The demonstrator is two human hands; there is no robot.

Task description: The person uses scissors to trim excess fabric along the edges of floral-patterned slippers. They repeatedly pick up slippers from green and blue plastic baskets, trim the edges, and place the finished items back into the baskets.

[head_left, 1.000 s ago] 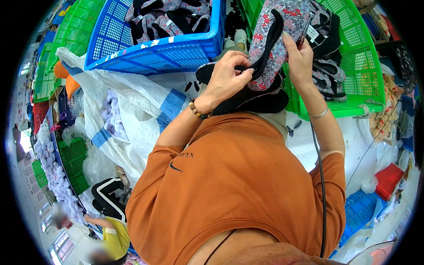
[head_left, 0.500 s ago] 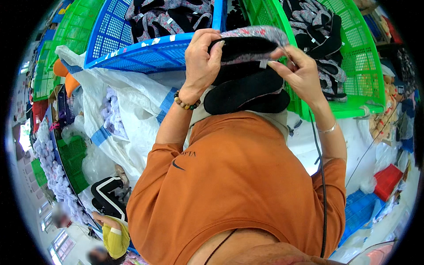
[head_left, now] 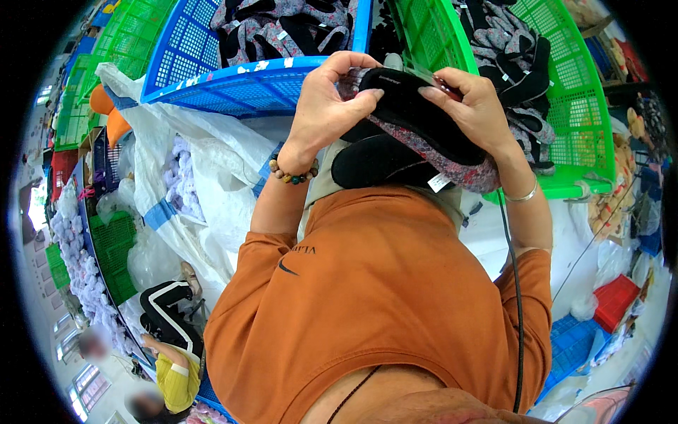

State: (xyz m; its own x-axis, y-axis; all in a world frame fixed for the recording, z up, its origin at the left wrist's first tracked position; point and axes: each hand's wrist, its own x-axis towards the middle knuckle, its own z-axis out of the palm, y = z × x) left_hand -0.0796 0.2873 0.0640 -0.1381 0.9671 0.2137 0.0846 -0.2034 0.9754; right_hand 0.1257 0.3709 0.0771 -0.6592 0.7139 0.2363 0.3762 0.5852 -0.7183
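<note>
Slipper [head_left: 426,116]: in both hands, raised above the lap [head_left: 323,180]; work on it judged under way, not complete. Broad black face turned toward the wearer; grey-and-red patterned side visible along the near edge; slanted from upper left to lower right. No damage visible at this angle. White tag [head_left: 438,182] shows at the near edge; attachment unconfirmed.

Left hand [head_left: 328,106] grasps the left end, thumb on the black face. Right hand [head_left: 474,113] grips the far edge, with a dark red item [head_left: 446,86] at its fingers, too hidden to identify.

Second slipper [head_left: 385,159]: beneath, on the lap, uncrated. Beyond: blue crate [head_left: 240,92] and green crate [head_left: 579,106], each holding many similar slippers [head_left: 282,35]; whether finished or waiting cannot be determined.
</note>
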